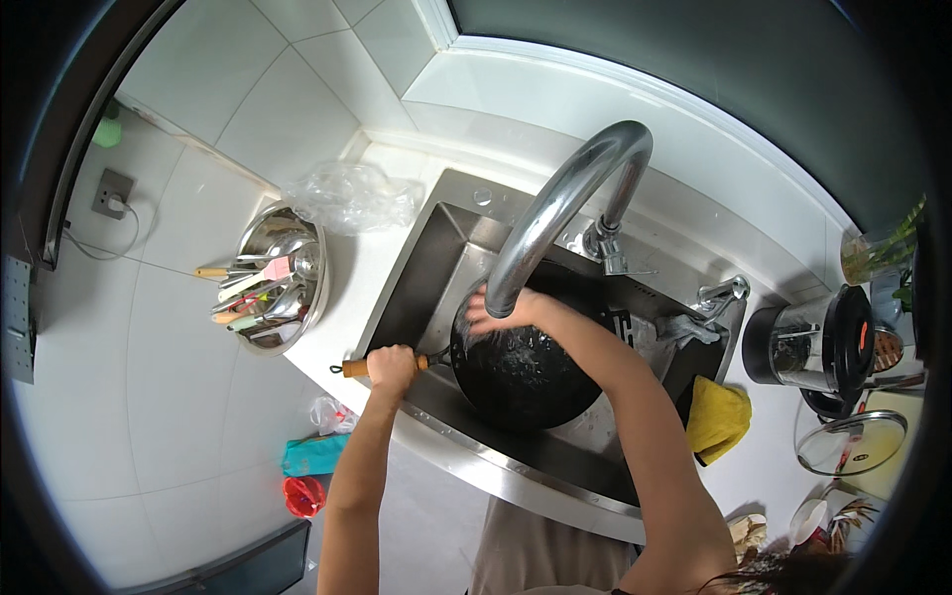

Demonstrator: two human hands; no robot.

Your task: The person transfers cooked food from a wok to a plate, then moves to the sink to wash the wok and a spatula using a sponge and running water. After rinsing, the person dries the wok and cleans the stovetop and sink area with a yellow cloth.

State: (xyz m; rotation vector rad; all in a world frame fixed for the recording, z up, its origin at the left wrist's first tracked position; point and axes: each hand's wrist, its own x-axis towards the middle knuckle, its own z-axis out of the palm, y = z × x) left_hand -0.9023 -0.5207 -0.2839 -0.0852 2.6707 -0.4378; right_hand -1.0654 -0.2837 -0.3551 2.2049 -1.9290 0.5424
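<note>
A black wok (528, 387) rests in the stainless steel sink (455, 256), wet and shiny inside. Its wooden handle (355, 368) reaches out over the sink's left rim, and my left hand (393, 366) is wrapped around it. My right hand (509, 309) is over the upper left part of the wok, fingers spread and slightly blurred, with nothing visible in it. Directly above it hangs the spout of a chrome faucet (569, 197), partly hiding the hand. Splashing water shows below the fingers; whether they touch the wok, I cannot tell.
Left of the sink, a metal bowl (321, 297) holds several utensils near a clear plastic bag (357, 197). A yellow cloth (718, 420) drapes over the right rim. Beyond it are a blender (807, 346) and a glass lid (851, 442). A smaller tap (721, 294) carries a grey cloth (686, 329).
</note>
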